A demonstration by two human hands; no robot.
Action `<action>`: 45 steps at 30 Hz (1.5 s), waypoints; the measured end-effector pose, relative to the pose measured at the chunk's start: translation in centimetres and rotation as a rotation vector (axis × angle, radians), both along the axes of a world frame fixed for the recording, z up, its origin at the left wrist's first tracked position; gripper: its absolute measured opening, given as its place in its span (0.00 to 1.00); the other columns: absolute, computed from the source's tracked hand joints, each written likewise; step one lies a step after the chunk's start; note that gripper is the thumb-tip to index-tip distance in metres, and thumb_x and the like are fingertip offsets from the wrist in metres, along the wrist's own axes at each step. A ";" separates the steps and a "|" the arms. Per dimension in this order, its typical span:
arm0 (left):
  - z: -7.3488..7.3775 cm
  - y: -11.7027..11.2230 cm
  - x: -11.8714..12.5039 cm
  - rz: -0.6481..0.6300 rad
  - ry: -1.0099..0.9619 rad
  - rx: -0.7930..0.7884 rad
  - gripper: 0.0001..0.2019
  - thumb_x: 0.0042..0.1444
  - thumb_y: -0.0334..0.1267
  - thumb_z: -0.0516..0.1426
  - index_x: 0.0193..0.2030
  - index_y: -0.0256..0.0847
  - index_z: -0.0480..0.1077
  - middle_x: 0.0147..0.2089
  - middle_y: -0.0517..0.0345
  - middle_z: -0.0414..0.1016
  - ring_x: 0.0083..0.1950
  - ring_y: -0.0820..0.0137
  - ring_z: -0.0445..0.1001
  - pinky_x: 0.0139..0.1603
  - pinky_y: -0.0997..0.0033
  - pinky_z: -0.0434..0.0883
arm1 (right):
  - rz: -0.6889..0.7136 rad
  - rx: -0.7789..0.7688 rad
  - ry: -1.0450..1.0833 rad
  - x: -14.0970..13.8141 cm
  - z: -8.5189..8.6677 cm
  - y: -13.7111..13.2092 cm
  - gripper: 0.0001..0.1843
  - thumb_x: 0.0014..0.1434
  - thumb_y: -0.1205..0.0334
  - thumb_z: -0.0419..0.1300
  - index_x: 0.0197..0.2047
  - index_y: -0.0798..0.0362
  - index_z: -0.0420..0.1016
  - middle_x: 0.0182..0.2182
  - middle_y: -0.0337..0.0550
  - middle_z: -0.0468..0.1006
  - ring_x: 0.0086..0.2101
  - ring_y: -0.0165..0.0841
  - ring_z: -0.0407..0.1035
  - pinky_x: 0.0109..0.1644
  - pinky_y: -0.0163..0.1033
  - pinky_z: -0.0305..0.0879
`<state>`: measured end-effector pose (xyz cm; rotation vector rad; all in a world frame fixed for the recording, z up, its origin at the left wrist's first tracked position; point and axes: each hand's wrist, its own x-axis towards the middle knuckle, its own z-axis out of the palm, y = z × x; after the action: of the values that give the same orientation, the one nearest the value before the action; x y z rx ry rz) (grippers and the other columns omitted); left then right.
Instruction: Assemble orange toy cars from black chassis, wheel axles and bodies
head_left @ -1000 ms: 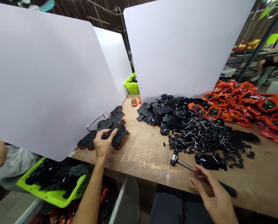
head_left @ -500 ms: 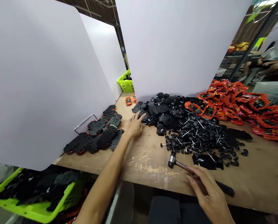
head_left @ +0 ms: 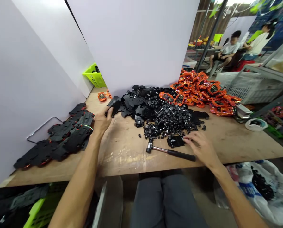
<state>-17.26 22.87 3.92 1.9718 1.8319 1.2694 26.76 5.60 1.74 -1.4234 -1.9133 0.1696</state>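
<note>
My left hand (head_left: 102,123) is at the left end of a heap of black plastic toy car chassis (head_left: 134,101). Its thumb and fingers are closed on the edge of one black chassis (head_left: 114,104). On the right, my right hand (head_left: 201,147) reaches to the near edge of a pile of small black wheels on metal axles (head_left: 172,117). Its fingertips pinch the end of a wheel axle (head_left: 180,136) lying over a black chassis piece (head_left: 175,141). A small hammer (head_left: 169,152) lies on the table just below, apart from both hands.
Assembled cars (head_left: 70,129) lie underside up at the left, beside a bent metal rod (head_left: 44,125). Orange car bodies (head_left: 198,88) are heaped at the back right. White panels (head_left: 136,41) stand behind. A white tape roll (head_left: 256,124) sits right; a green crate (head_left: 37,209) is below left.
The view has turned right. My left hand has closed on a chassis at the heap's end. My right hand has left the hammer's handle and moved up to the wheel axles.
</note>
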 end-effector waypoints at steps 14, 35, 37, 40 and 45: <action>-2.0 -16.3 6.9 -0.120 -0.356 -0.295 0.24 0.66 0.61 0.54 0.45 0.41 0.77 0.39 0.51 0.81 0.41 0.61 0.78 0.41 0.65 0.73 | 0.104 -0.117 0.019 3.0 -1.3 1.7 0.11 0.70 0.55 0.60 0.41 0.49 0.82 0.40 0.48 0.79 0.44 0.43 0.73 0.53 0.52 0.71; -2.8 -23.0 8.9 -0.270 -1.327 -0.747 0.22 0.57 0.42 0.70 0.55 0.40 0.74 0.56 0.47 0.79 0.57 0.58 0.78 0.50 0.65 0.81 | 0.645 -0.328 0.388 -16.9 0.3 -1.7 0.29 0.61 0.63 0.70 0.63 0.45 0.68 0.56 0.44 0.78 0.56 0.39 0.75 0.63 0.44 0.71; -2.8 -22.8 8.8 -0.247 -1.410 -0.784 0.18 0.58 0.38 0.69 0.52 0.36 0.75 0.53 0.46 0.80 0.52 0.60 0.81 0.52 0.62 0.81 | 0.628 -0.380 0.410 -16.4 -0.2 -1.2 0.31 0.60 0.62 0.72 0.63 0.45 0.66 0.56 0.44 0.78 0.56 0.39 0.75 0.63 0.45 0.71; -2.5 -22.3 9.1 -0.229 -1.430 -0.784 0.16 0.59 0.37 0.68 0.52 0.34 0.75 0.53 0.44 0.81 0.50 0.58 0.82 0.54 0.56 0.81 | 0.655 -0.392 0.414 -15.3 -0.3 -0.6 0.33 0.60 0.60 0.73 0.64 0.44 0.65 0.57 0.44 0.76 0.58 0.40 0.73 0.65 0.46 0.70; -2.0 -21.6 10.1 -0.229 -1.354 -0.806 0.27 0.56 0.43 0.70 0.61 0.37 0.74 0.61 0.41 0.79 0.64 0.51 0.76 0.61 0.56 0.77 | 0.599 -0.331 0.336 -15.2 0.3 -0.8 0.37 0.56 0.58 0.76 0.65 0.43 0.65 0.59 0.45 0.76 0.58 0.42 0.73 0.64 0.47 0.70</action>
<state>-7.13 1.31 1.91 0.5244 1.0298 1.0375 11.58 4.75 2.02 -0.8925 -2.0226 0.9812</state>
